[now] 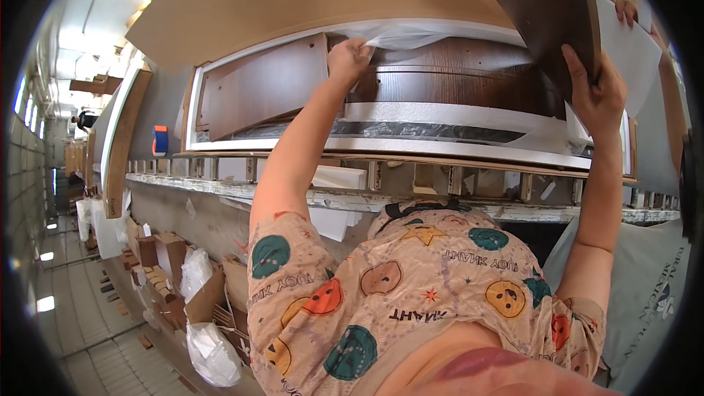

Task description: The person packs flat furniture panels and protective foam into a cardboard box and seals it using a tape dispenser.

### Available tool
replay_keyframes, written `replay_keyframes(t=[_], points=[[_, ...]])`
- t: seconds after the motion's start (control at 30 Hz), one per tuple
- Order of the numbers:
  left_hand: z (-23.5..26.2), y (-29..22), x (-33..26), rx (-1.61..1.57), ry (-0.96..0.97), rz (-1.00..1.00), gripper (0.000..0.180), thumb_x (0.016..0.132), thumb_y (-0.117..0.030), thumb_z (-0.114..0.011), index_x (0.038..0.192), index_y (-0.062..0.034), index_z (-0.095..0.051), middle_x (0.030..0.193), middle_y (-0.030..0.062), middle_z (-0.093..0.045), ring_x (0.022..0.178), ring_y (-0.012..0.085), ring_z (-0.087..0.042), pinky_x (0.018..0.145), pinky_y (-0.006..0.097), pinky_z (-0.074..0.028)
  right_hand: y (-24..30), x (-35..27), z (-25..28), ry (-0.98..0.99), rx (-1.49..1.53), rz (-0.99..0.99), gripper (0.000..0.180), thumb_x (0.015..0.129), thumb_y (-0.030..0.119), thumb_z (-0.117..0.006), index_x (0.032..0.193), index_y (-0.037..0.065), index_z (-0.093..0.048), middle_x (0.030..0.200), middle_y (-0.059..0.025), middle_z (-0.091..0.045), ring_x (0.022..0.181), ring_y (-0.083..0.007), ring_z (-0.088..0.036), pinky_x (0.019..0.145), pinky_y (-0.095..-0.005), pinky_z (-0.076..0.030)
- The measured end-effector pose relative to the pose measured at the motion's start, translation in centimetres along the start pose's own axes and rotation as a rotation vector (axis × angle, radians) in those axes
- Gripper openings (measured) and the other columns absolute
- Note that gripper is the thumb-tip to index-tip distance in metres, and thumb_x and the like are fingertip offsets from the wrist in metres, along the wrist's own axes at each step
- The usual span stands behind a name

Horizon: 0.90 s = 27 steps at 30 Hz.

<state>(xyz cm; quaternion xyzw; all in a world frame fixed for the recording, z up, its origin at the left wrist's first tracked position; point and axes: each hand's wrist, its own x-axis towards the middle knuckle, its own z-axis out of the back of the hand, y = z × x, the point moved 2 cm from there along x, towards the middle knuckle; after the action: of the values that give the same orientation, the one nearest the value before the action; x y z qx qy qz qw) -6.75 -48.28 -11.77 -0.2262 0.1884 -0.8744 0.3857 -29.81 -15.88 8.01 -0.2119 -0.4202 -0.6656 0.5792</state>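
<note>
My left hand [348, 59] is closed on the edge of a thin white foam sheet [411, 34], over an open flat carton. Several dark brown wood panels [455, 73] lie in that carton, one of them a loose panel [260, 88] lying at a slant on the left. White foam strips [469, 148] line the carton's walls. My right hand [600, 94] grips the edge of a long dark brown board [546, 7], raised and tilted above the carton's right end. What lies under the raised board is hidden.
Another person's hand [625, 12] holds a white sheet [631, 51] at the right. A large cardboard flap [293, 0] rises behind the carton. The carton rests on a roller conveyor [345, 198]. An orange-and-blue tape roll [160, 140] sits at left; cardboard scraps [165, 257] lie below.
</note>
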Motion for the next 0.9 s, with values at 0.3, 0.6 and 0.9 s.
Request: replay_keyframes(t=[0.3,0.6,0.9], points=[[-0.3,-2.3,-5.3,0.252,0.159,-0.434,0.037,0.074,-0.005,-0.060,0.109,-0.0130,-0.063,0.090,0.0162,-0.066,0.075,0.0342,-0.064,0.069,0.042,-0.052,0.8,0.4,-0.9,0.049,-0.031,0.101,0.023,0.081,0.004,-0.069,0.102,-0.001,-0.063,0.076,-0.0114,-0.062,0.062,-0.0207,-0.056,0.060,-0.0272,-0.045],[4.5,-3.9,-3.8,0.084,-0.310,-0.377,0.044,0.068,-0.004,-0.070,0.110,-0.0087,-0.059,0.099,0.0127,-0.059,0.089,0.0281,-0.060,0.077,0.039,-0.050,2.3,0.6,-1.7,0.051,-0.011,0.120,0.025,0.079,0.002,-0.071,0.102,-0.003,-0.063,0.074,-0.0103,-0.060,0.059,-0.0181,-0.052,0.056,-0.0248,-0.043],[4.0,-1.9,-7.1,0.101,0.129,-0.304,0.014,0.081,-0.016,-0.060,0.073,-0.0051,-0.058,0.080,0.0114,-0.062,0.073,0.0342,-0.060,0.062,0.041,-0.048,2.3,0.7,-2.1,0.059,-0.002,0.088,0.024,0.080,0.004,-0.071,0.102,-0.003,-0.063,0.072,-0.0091,-0.060,0.055,-0.0150,-0.050,0.052,-0.0224,-0.040]])
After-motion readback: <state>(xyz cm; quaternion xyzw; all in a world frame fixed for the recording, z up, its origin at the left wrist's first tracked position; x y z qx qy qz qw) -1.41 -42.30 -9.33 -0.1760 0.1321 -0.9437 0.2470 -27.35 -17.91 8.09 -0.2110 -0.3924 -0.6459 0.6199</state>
